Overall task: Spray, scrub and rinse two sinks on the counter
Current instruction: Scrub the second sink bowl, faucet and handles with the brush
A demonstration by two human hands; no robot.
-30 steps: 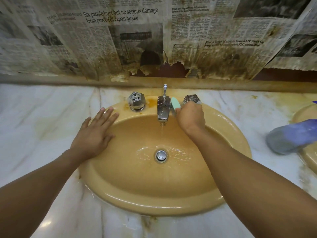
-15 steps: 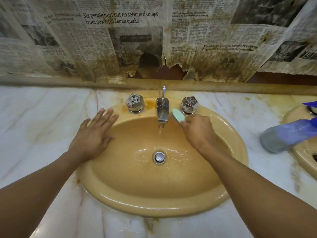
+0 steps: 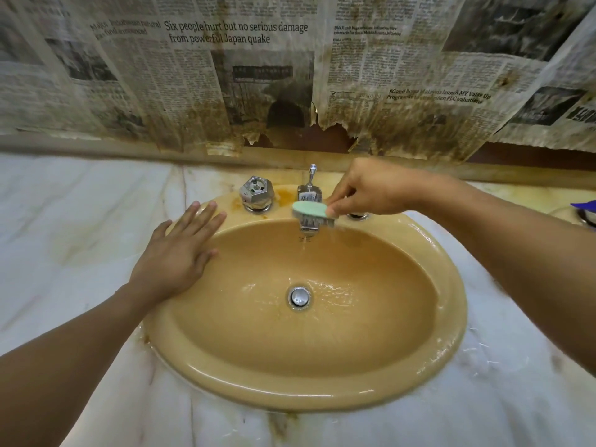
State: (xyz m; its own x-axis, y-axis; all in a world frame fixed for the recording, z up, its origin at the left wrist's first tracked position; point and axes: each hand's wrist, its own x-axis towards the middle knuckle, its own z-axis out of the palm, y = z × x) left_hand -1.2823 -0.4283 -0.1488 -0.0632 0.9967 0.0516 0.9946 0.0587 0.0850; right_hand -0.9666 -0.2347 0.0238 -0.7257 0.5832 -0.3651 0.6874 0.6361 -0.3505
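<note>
Item inspected: yellow sink (image 3: 290, 395) set in the marble table (image 3: 80, 221). Water (image 3: 303, 250) runs from the spout (image 3: 310, 193) at 12 o'clock of the basin toward the drain (image 3: 300, 296). Bowl and rim are wet.

Right hand (image 3: 371, 188) — reaches in from 2 o'clock, its fingers (image 3: 335, 209) pinched on the right end of a green-backed brush (image 3: 309, 210). The brush lies crosswise over the spout, bristles down, extending from the fingertips toward 9 o'clock. Judged purpose: scrubbing the top of the spout, gripped at one end so the bristle face can bear on the metal.

Left hand (image 3: 175, 253) — flat on the rim at 10 o'clock, fingers straight and spread, holding nothing. It appears to serve as a brace while the person leans in. It lies near the left tap handle (image 3: 256, 191) without touching it.

The right handle is mostly hidden beneath the right hand. A second sink (image 3: 562, 210) shows only as a strip of rim at the 3 o'clock edge of the view. Stained newspaper (image 3: 225, 75) covers the wall behind.
</note>
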